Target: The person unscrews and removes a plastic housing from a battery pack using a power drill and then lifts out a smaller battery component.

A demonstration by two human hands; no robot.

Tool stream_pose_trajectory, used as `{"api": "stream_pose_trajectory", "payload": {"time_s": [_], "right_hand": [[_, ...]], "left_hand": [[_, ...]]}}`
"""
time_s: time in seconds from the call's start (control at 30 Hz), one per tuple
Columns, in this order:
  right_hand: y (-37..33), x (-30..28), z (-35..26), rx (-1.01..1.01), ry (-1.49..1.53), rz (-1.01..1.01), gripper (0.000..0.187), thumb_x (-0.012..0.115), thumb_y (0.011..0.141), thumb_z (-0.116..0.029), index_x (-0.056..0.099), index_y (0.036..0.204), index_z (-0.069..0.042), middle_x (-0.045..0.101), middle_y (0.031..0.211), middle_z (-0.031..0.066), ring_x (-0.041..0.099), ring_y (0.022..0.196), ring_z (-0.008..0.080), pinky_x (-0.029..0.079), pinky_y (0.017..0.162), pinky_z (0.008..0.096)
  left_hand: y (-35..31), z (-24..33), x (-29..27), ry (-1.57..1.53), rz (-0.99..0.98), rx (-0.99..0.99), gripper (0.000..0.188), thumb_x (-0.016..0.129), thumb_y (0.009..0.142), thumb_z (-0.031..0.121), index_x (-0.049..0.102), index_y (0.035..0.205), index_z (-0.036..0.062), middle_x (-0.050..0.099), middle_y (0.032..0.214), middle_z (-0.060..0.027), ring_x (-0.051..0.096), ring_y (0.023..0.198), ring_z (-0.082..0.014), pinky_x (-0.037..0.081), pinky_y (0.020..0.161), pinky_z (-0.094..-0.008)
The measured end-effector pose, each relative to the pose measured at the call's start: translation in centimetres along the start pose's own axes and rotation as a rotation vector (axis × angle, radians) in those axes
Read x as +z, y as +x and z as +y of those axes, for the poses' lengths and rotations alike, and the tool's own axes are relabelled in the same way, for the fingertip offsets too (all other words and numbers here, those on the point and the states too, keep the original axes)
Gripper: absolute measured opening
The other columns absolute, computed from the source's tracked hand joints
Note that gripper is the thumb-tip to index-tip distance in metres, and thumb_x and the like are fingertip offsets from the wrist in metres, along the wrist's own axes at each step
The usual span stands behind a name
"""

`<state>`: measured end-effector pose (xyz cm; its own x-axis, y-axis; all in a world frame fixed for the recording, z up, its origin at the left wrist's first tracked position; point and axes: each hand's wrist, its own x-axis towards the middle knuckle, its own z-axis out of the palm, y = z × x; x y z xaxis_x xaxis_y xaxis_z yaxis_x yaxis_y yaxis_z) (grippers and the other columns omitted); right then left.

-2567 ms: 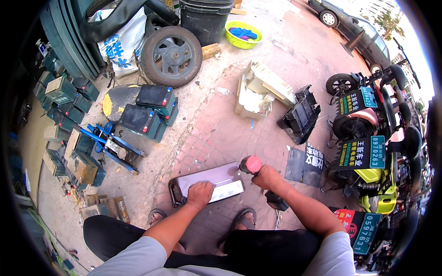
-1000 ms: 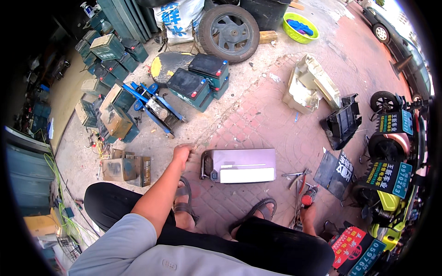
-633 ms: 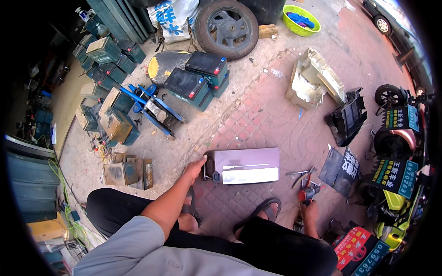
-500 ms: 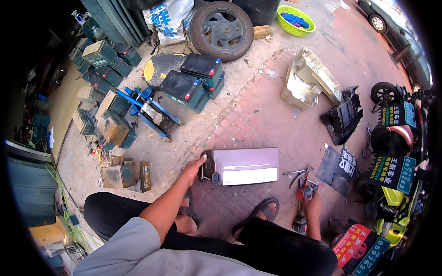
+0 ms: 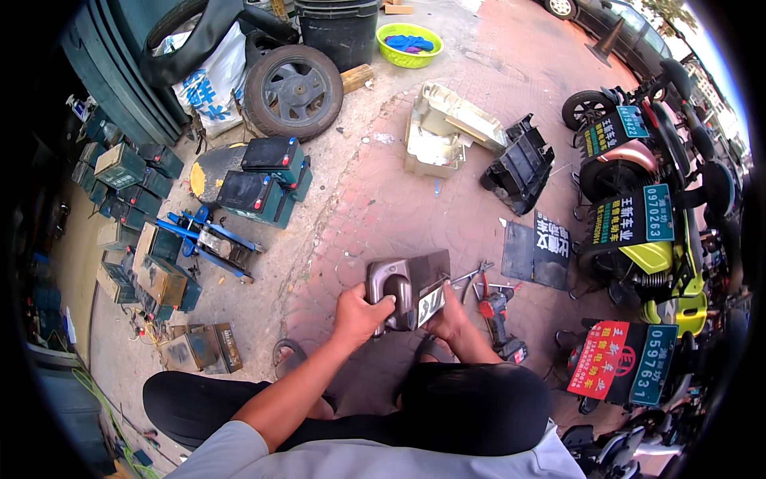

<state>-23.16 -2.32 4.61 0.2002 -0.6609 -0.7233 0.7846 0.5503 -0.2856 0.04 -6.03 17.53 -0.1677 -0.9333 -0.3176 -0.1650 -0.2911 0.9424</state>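
A brown-grey battery case [image 5: 427, 271] is tilted up between my hands, its handle end turned toward me. My left hand [image 5: 363, 311] closes round the handle at the near left, thumb on top. On the right side my right hand [image 5: 451, 315] grips the case's lower edge beside a white label; some of its fingers are hidden beneath. A red and black cordless drill [image 5: 496, 315] lies on the paving just right of my right hand. Pliers and other slim hand tools [image 5: 483, 279] lie beyond it.
Dark batteries [image 5: 259, 184] and a blue metal tool [image 5: 211, 239] stand at the left. Ahead lie opened cream casings [image 5: 439, 132] and a black plastic casing [image 5: 523, 164]. A flat black sheet [image 5: 538, 251] lies right; parked scooters [image 5: 630, 215] line that side.
My right hand has let go of the drill and taken hold of the case. The case has been lifted and tilted, handle toward me. The view has swung right.
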Motion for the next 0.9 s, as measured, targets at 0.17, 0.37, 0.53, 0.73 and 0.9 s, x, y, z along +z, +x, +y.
{"api": "stream_pose_trajectory", "payload": {"time_s": [0.17, 0.37, 0.53, 0.73, 0.9], "right_hand": [[-1.3, 0.4, 1.3, -0.048, 0.229, 0.051, 0.075, 0.028, 0.113, -0.064, 0.051, 0.156, -0.007, 0.058, 0.155, 0.0177, 0.055, 0.143, 0.0381, 0.039, 0.125, 0.0553], [-4.1, 6.3, -1.5, -0.224, 0.131, -0.172, 0.092, 0.037, 0.106, -0.077, 0.046, 0.159, -0.002, 0.056, 0.156, 0.0209, 0.056, 0.141, 0.0370, 0.040, 0.123, 0.0540], [-6.7, 10.1, -4.0, -0.337, -0.176, -0.120, 0.101, 0.038, 0.104, -0.080, 0.040, 0.161, 0.003, 0.052, 0.160, 0.0226, 0.051, 0.146, 0.0351, 0.040, 0.121, 0.0521], [-1.0, 1.4, 1.7, -0.048, -0.160, 0.353, 0.102, 0.046, 0.106, -0.072, 0.025, 0.165, 0.009, 0.035, 0.168, 0.0333, 0.042, 0.154, 0.0426, 0.041, 0.122, 0.0527], [-3.7, -0.4, -0.1, -0.346, -0.268, 0.342, 0.093, 0.057, 0.106, -0.063, 0.035, 0.161, 0.009, 0.046, 0.160, 0.0328, 0.054, 0.144, 0.0406, 0.047, 0.117, 0.0482]], "left_hand": [[-4.0, 2.6, 3.1, 0.482, 0.003, 0.323, 0.030, 0.085, 0.078, 0.021, 0.069, 0.089, -0.0021, 0.066, 0.075, -0.0139, 0.066, 0.069, -0.0199, 0.053, 0.065, -0.0382], [-5.4, 8.7, 2.6, 0.391, -0.013, 0.593, 0.026, 0.086, 0.074, 0.016, 0.066, 0.084, 0.0019, 0.065, 0.079, -0.0153, 0.067, 0.070, -0.0351, 0.052, 0.062, -0.0446], [-6.5, 11.6, 2.0, 0.422, 0.116, 0.690, 0.026, 0.086, 0.073, 0.015, 0.064, 0.080, 0.0035, 0.063, 0.077, -0.0148, 0.067, 0.068, -0.0380, 0.053, 0.060, -0.0459], [-1.7, 1.2, 3.0, 0.778, 0.280, 0.522, 0.027, 0.084, 0.077, 0.021, 0.065, 0.082, 0.0021, 0.066, 0.079, -0.0186, 0.066, 0.069, -0.0417, 0.052, 0.063, -0.0484], [-1.5, -0.1, 1.3, 0.608, 0.382, 0.484, 0.031, 0.085, 0.075, 0.024, 0.063, 0.079, 0.0023, 0.067, 0.079, -0.0197, 0.067, 0.074, -0.0439, 0.053, 0.066, -0.0512]]}}
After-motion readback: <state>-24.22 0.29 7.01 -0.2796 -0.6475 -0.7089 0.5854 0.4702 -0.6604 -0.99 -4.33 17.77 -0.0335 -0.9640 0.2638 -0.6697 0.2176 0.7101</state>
